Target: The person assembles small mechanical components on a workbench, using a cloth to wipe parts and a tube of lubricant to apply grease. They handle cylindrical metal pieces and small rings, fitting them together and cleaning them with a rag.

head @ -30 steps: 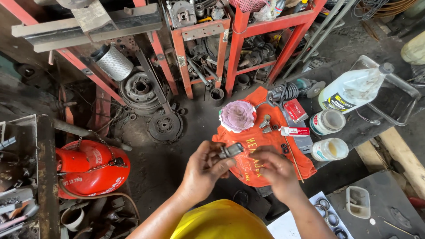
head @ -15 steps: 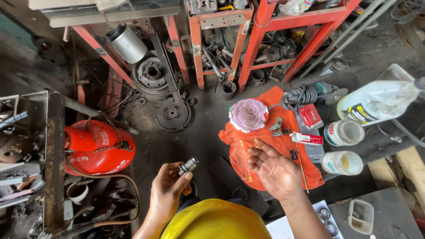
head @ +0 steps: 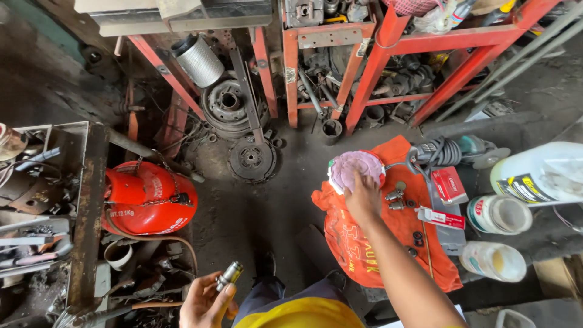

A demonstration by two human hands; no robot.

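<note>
Closest to the camera, the left hand (head: pixel 206 300) grasps a small metal cylindrical part (head: pixel 229 275) between thumb and fingers, with the part pointing up and to the right. Just right of this hand is the yellow helmet (head: pixel 303 314) of the person.

Further out, the right hand (head: pixel 362 197) is stretched forward with fingers open — they rest on the edge of a round container with pink rag (head: pixel 355 169), not clenched around anything. Under this hand lies an orange cloth (head: pixel 358 243). Just right of the right hand, 2 or 3 small metal fittings (head: pixel 395 195) lie on the cloth, and beyond them a red box (head: pixel 448 184) and 2 white jars (head: pixel 498 237).

Well left of both hands stands a red gas cylinder (head: pixel 146 197) — a chain hangs across it. Far beyond the hands, worn clutch discs (head: pixel 250 159) lean at the feet of a red steel rack (head: pixel 376 61).
</note>
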